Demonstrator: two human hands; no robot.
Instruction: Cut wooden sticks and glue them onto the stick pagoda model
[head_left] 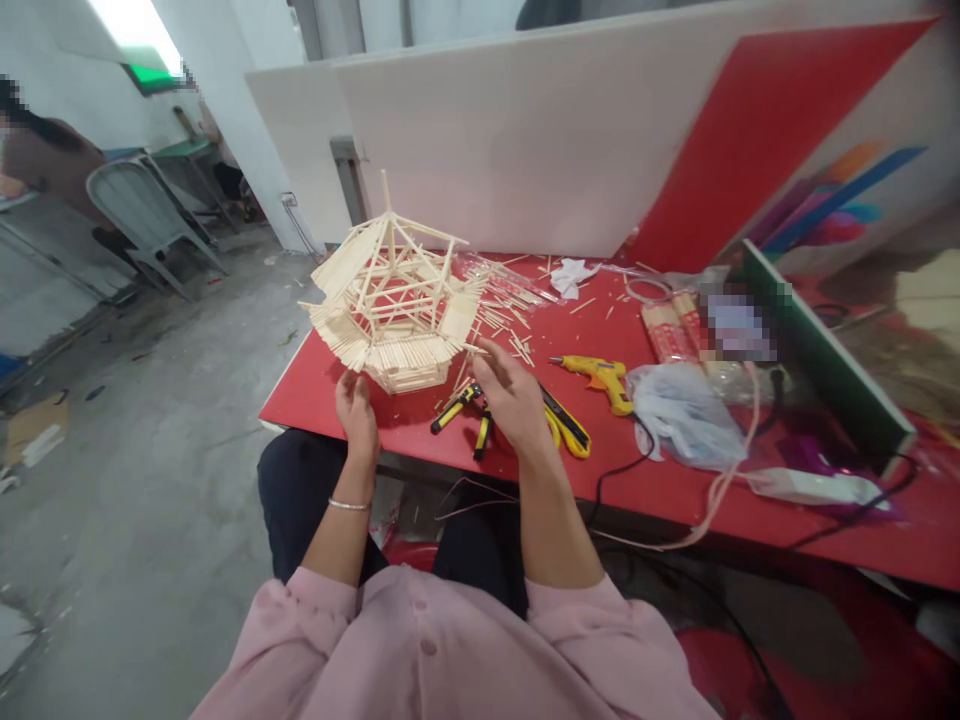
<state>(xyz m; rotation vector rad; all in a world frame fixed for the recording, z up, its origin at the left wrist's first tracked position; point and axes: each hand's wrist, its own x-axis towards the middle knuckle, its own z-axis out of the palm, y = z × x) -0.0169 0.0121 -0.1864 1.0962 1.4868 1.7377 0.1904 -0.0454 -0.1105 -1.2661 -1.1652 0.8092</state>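
A pale model made of thin wooden sticks (394,305), shaped like a roofed pavilion, stands on the left end of a red table (420,425). My left hand (356,412) rests at the model's lower left edge, fingers curled against its base. My right hand (510,395) hovers just right of the model with fingers spread, holding nothing, above yellow-and-black pliers (459,408) and a yellow utility knife (566,428). Loose sticks (504,322) lie scattered behind my right hand.
A yellow glue gun (600,377) lies to the right with its black cord over the table edge. Plastic bags (679,410), stick packets (667,328) and a green-edged board (821,350) crowd the right side. A white panel (525,140) backs the table. A grey chair (142,215) stands far left.
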